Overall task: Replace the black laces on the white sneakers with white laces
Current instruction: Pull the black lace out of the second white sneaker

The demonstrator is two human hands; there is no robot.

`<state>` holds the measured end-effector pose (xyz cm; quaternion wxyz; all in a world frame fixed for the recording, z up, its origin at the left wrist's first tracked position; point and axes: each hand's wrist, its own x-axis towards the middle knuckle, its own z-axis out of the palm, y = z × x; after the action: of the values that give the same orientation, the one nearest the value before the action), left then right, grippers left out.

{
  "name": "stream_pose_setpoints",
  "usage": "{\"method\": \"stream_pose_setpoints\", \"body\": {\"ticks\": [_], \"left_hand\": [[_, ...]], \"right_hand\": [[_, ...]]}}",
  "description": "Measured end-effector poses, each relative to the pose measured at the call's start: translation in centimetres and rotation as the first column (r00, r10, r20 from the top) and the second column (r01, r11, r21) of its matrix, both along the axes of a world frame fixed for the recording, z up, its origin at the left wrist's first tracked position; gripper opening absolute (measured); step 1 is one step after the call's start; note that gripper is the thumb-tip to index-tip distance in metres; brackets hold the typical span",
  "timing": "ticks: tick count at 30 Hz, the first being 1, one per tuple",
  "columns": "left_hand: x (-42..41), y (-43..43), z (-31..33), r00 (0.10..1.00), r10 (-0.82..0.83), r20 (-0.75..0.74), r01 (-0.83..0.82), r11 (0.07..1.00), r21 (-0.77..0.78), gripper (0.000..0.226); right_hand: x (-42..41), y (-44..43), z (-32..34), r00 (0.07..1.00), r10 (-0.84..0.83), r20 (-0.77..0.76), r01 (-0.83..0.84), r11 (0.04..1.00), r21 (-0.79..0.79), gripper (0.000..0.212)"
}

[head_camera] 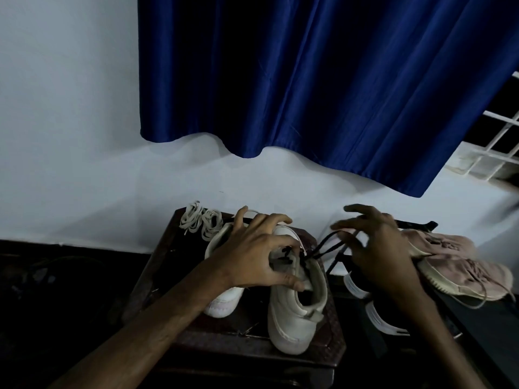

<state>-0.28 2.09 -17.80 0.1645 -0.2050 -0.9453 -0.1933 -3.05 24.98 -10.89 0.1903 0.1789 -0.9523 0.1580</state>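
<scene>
I'm stripping the black lace (325, 245) out of the sneaker (295, 318) in front of me on the bench (309, 357). My left hand (252, 256) is clamped on it, thumb pressing the tongue by the opening and fingers spread over the front. My right hand (376, 248) is out to the right with a loop of the lace pinched in it. That hand is blurred, so I can't say which fingers have the lace.

The sneaker stands on its sole with its heel toward me and its toe toward the wall, so its long axis runs away from me. The lace comes off the eyelets sideways, across that axis.

I think the way to do this well is to hold the shoe down firmly so it doesn't slide or tip toward the pull. I would free one crossing at a time, drawing out the slack before going to the next row. Yanking could jam the tips in the eyelets.

The second sneaker (224, 301) sits just to the left, partly under my left arm. The white laces (202, 223) lie bundled at the bench's far left corner, not yet used.
</scene>
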Motion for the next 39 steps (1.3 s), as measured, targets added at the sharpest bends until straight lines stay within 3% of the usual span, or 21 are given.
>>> {"method": "stream_pose_setpoints", "body": {"ticks": [2,5,9,12,14,16,18,22,33,39], "left_hand": [[-0.1,0.0,0.0,1.0,0.004,-0.006,-0.004,1.0,0.013,0.072],[-0.2,0.0,-0.1,1.0,0.002,0.012,-0.003,1.0,0.029,0.074],[0.0,0.1,0.0,1.0,0.004,0.008,-0.004,0.999,0.039,0.075],[0.1,0.0,0.1,1.0,0.008,-0.007,-0.008,1.0,0.026,0.073],[0.0,-0.1,0.0,1.0,0.017,-0.018,-0.017,1.0,0.022,0.074],[0.0,0.1,-0.1,1.0,0.02,-0.016,-0.02,1.0,0.02,0.076],[0.0,0.1,-0.1,1.0,0.021,-0.016,-0.021,1.0,0.023,0.076],[-0.2,0.0,-0.2,1.0,0.011,-0.007,-0.011,0.998,0.055,0.075],[-0.3,-0.4,-0.3,1.0,0.001,0.013,-0.002,0.994,0.113,0.078],[-0.3,-0.5,-0.1,0.998,-0.017,0.057,0.011,0.994,0.113,0.076]], "right_hand": [[0.7,-1.5,-0.3,0.99,0.086,0.112,-0.102,0.984,0.147,0.024],[1.1,-3.3,-0.8,0.951,0.137,0.278,-0.215,0.937,0.274,0.015],[1.7,-4.1,-1.3,0.957,0.108,0.27,-0.192,0.932,0.308,0.01],[1.3,-2.7,0.1,0.996,-0.027,0.088,-0.014,0.9,0.436,0.016],[0.4,-1.4,1.3,0.985,-0.161,-0.066,0.173,0.913,0.37,0.019],[0.0,-1.0,1.7,0.976,-0.192,-0.106,0.214,0.94,0.264,0.014],[0.3,-1.7,0.9,0.995,-0.083,-0.058,0.096,0.953,0.287,0.022],[1.7,-3.5,-0.2,0.974,0.138,0.179,-0.19,0.93,0.315,0.037],[1.8,-4.9,-1.3,0.971,0.03,0.237,-0.118,0.923,0.366,0.012],[2.4,-4.5,-2.4,0.994,0.004,0.111,-0.028,0.976,0.218,0.013]]}}
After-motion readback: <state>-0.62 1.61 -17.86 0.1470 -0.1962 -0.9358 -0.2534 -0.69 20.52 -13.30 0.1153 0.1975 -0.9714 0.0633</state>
